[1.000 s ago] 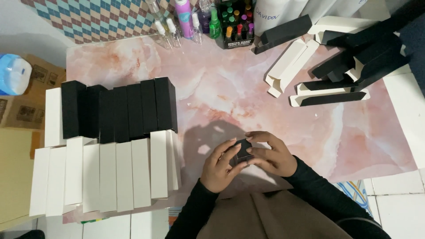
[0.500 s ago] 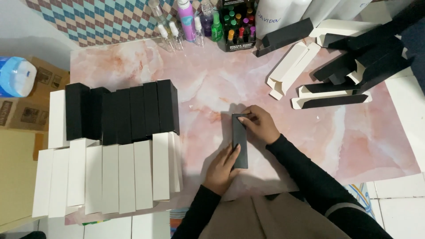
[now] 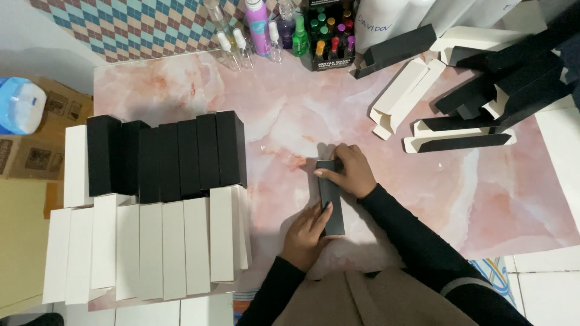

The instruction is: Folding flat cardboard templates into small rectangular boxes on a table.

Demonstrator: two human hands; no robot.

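A black box [image 3: 330,198] lies flat on the pink table [image 3: 423,199], just right of centre in the frame, its long axis running nearly top to bottom with the far end tipped slightly left. The right hand [image 3: 350,171] grips its upper end, seemingly pressing the flap closed, while the left hand [image 3: 307,234] grasps the lower end to steady it. Finished black boxes [image 3: 166,155] and white boxes [image 3: 151,244] lie in rows at left; flat blanks [image 3: 465,111] are heaped at upper right.

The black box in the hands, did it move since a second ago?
Yes. The black box was upright by the table's near edge; now it lies flat, farther up the pink table.
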